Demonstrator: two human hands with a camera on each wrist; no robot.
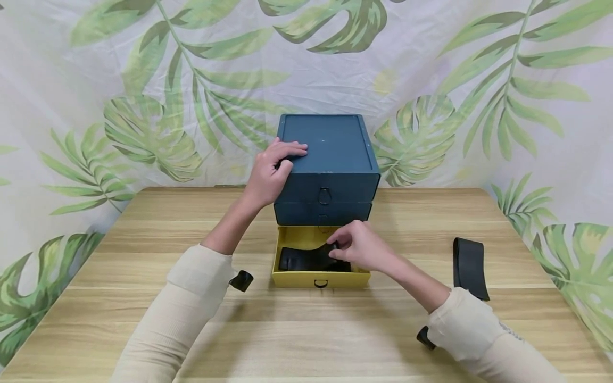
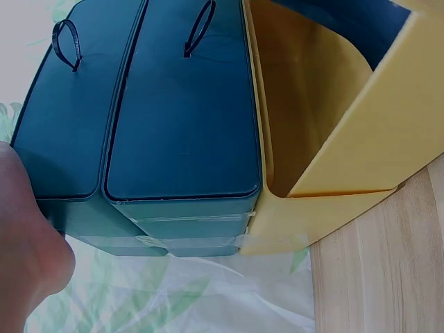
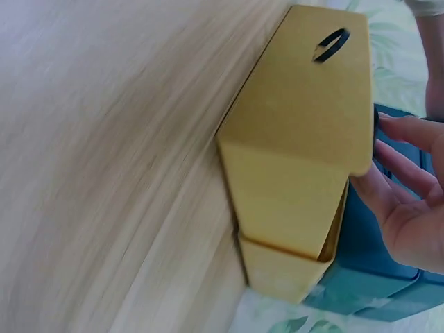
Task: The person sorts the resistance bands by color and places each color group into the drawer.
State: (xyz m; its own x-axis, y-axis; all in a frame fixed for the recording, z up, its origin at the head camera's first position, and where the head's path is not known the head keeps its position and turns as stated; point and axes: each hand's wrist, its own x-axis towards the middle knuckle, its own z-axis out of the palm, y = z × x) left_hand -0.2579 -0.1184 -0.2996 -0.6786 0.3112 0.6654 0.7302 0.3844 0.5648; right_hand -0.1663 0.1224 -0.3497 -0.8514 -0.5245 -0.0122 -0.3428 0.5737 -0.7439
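A stack of small drawers (image 1: pixel 330 146) stands at the table's back, two blue tiers over a yellow one. The bottom yellow drawer (image 1: pixel 297 280) is pulled out. Inside it lies a black, smooth, leather-like pouch or case (image 1: pixel 304 259); its exact kind cannot be told. My right hand (image 1: pixel 366 247) pinches the right end of this black piece between thumb and fingers, over the drawer's right side. On the upper left edge of the blue top rests my left hand (image 1: pixel 268 173), fingers extended. The right wrist view shows the right hand's fingers (image 3: pixel 409 163) just behind the yellow drawer front.
To the right on the wooden table (image 1: pixel 383 340) lies another black folded, flat case (image 1: pixel 469 268). Thin black loop pulls (image 2: pixel 201 28) stick out from the drawer fronts. Behind the table hangs a leaf-print cloth (image 1: pixel 230 80). Black bands (image 1: pixel 241 281) are at both sleeves.
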